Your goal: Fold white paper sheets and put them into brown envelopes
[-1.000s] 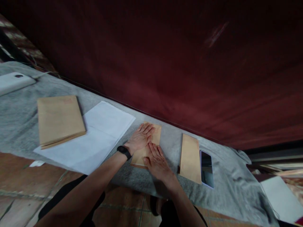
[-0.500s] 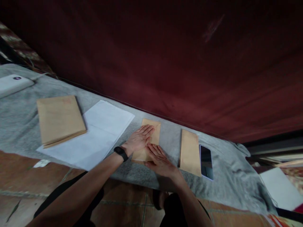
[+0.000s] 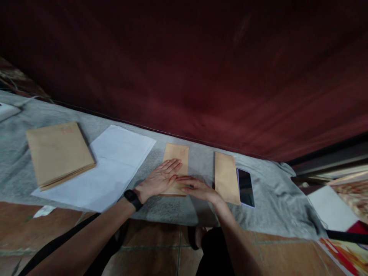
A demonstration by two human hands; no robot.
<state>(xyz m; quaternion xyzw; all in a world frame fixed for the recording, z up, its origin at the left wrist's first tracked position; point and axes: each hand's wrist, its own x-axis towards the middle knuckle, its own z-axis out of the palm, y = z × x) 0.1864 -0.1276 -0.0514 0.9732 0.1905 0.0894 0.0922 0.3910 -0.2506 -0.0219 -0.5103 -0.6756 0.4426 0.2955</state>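
Observation:
A brown paper envelope point(image 3: 177, 152) lies flat on the grey cloth in front of me, its lower part mostly covered by my hands. My left hand point(image 3: 158, 179), with a black watch on the wrist, rests flat on the envelope, fingers stretched toward its upper right. From the right, my right hand point(image 3: 197, 188) reaches over the envelope's lower part, fingers extended and their tips close to the left hand. To the right sits a stack of similar envelopes point(image 3: 226, 178). Larger brown envelopes point(image 3: 60, 151) are piled at left, partly over white paper sheets point(image 3: 120, 153).
A smartphone point(image 3: 245, 188) lies right of the small envelope stack. The grey cloth point(image 3: 276, 203) covers a long narrow surface against a dark red hanging point(image 3: 184, 76). At the far left is a white device point(image 3: 7, 111) with a cable. Tiled floor point(image 3: 155, 245) shows below.
My right hand has lifted from lying flat to a more edge-on pose over the envelope. My left hand has slid slightly down the envelope. The view has shifted a little.

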